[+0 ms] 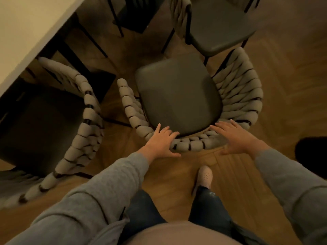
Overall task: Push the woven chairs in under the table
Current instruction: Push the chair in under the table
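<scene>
A woven chair (178,94) with a dark grey seat and a thick braided grey backrest stands on the floor in front of me, clear of the table (31,23) at the upper left. My left hand (161,141) lies flat on the back rim's left part, fingers spread. Over the rim's right part is my right hand (235,137), fingers apart, touching or just above the weave. A second woven chair (74,131) at the left has its dark seat partly under the table edge. A third chair (219,27) stands at the top right.
The floor is wooden herringbone parquet (283,68). My foot in a light perforated shoe (204,176) stands just behind the middle chair. A dark object (311,152) sits at the right edge. Black chair and table legs (115,16) cross the space under the table.
</scene>
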The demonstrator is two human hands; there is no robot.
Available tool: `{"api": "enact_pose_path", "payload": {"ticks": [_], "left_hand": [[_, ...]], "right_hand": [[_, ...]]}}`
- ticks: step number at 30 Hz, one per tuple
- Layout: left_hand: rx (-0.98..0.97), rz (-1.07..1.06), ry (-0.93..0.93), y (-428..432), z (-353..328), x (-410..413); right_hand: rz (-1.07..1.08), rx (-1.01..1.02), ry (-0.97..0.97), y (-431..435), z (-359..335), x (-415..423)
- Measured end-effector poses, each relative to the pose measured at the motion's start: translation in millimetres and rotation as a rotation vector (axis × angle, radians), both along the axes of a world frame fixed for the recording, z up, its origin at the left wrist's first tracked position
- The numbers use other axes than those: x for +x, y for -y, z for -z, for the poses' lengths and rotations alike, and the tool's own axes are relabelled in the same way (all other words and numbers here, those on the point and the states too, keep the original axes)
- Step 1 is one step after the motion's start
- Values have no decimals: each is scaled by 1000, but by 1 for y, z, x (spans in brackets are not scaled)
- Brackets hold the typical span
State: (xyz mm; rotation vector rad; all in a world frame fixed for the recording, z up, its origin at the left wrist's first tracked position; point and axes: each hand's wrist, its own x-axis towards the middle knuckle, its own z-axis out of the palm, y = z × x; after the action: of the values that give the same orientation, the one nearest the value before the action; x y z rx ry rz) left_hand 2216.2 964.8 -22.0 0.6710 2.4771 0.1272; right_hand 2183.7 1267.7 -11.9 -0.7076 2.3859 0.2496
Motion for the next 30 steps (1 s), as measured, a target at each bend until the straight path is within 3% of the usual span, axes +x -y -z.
{"api": "enact_pose_path", "payload": {"ticks": [6, 13, 20, 30], "left_hand": [[-65, -193, 163, -93, 18, 9], [-202, -326, 202, -107, 27, -3], [-242, -343, 131, -109, 35, -1], [-305, -367, 109, -120, 26, 13]], "right_hand": [[-179, 52, 15, -89, -2, -52], [-345, 173, -25, -113, 11, -103], [-254, 164, -147, -107, 26, -87], [-212, 164, -173, -105, 19, -64]]}}
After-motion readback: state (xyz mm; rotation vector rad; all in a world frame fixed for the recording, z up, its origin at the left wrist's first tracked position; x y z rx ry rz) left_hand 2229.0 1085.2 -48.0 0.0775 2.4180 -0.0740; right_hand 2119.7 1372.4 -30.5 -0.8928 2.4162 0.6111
